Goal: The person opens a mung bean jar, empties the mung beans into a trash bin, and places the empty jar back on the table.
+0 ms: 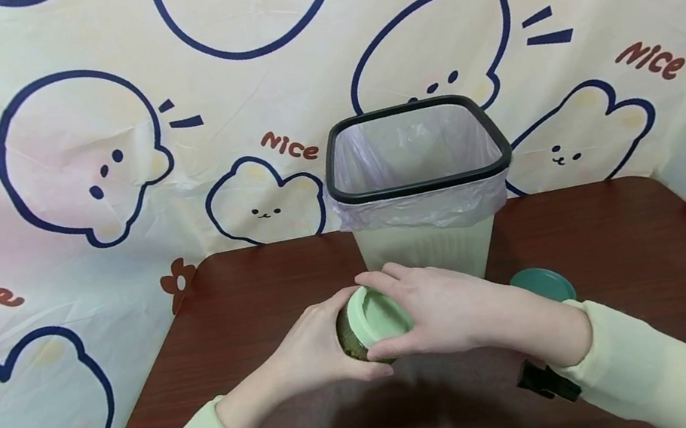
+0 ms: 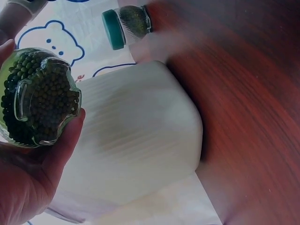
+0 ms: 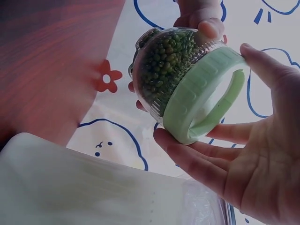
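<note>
So the biggest thing here is the printed backdrop cloth [image 1: 267,97], all cartoon bears and "Nice" lettering, hanging behind both grips and off to their sides. Next down is the bench [image 1: 228,303], dark reddish wood grain, spread out underneath both grips. Then there's a pale bin [image 1: 415,255] standing on it just beyond the grips, black rim on top and a thin see-through liner [image 1: 431,206] folded over the edge.

Pale green sleeves run back from both wrists, each with a black clip-like piece near the cuff.

Now the grips. The left grip [image 1: 318,344] is wrapped round a clear jar [image 3: 164,58] full of small dark green beans, held tilted between the two hands. The right grip [image 1: 446,310] has its thumb and fingertips pinching the rim of the jar's pale green lid [image 1: 387,313], which sits on the jar and faces the right palm.

A second jar [image 2: 133,22], dark greenish stuff inside, stands on the bench to the right of the right grip, past the forearm. Smallest of the lot is its teal cap [image 1: 541,284].
</note>
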`<state>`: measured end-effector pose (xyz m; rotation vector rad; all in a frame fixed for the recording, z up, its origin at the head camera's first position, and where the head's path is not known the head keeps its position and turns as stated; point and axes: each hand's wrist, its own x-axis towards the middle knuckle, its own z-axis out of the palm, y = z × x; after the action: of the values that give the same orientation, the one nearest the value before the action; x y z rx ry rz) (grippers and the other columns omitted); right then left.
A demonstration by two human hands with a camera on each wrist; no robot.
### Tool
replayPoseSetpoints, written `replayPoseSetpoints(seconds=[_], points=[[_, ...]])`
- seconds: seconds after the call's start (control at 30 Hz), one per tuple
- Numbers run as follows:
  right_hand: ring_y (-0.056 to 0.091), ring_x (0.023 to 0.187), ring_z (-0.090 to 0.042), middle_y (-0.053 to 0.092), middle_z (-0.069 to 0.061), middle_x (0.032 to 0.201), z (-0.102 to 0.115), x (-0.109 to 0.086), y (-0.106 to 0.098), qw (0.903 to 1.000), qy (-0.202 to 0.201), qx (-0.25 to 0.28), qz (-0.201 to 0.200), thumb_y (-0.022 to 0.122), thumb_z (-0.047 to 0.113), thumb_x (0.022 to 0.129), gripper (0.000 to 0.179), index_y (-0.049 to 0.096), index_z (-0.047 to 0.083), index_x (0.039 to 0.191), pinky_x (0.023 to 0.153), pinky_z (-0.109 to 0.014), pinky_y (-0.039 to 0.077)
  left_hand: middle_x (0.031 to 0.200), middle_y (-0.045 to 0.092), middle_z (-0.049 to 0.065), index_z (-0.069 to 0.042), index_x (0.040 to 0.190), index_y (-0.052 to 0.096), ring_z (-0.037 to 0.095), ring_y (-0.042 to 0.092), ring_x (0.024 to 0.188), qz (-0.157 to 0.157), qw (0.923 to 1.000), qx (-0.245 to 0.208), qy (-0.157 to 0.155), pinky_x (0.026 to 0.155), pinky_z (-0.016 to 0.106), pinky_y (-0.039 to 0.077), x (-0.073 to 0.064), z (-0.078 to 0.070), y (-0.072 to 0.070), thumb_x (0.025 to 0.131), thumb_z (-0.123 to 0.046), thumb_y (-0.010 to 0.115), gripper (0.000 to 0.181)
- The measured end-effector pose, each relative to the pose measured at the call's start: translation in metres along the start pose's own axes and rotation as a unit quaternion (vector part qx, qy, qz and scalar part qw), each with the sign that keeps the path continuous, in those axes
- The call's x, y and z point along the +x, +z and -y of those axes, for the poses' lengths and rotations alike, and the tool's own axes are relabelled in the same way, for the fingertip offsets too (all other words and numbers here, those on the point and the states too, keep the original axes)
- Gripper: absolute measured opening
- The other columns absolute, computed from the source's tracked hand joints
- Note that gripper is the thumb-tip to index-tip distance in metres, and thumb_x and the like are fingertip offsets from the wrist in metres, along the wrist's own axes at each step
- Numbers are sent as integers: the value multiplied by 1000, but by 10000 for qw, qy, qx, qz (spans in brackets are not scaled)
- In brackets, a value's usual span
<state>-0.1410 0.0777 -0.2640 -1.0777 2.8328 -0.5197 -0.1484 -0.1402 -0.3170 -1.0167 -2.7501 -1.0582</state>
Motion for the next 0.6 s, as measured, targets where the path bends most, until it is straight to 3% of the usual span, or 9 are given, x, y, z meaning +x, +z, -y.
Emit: replayPoseSetpoints(seconds=[0.33, 0.6], points=[[54, 94, -8, 47, 7, 123, -5, 0, 1, 9986, -443, 290, 39, 72, 53, 82, 79, 40, 21, 147, 79, -26, 49, 99, 60, -13, -17, 128, 52, 5, 58, 87, -40, 9998, 190, -3, 74, 27, 50, -1, 1, 0, 60, -46, 89, 82], [51, 110, -13, 41, 3, 138, -10, -2, 0, 9938, -1007, 426, 225, 77, 41, 82, 84, 31, 26, 151, 89, -31, 48, 99, 60, -13, -18, 131, 50, 5, 57, 87, 61, 9999, 58, -62, 73, 27, 50, -1, 2, 0, 61, -47, 89, 85]])
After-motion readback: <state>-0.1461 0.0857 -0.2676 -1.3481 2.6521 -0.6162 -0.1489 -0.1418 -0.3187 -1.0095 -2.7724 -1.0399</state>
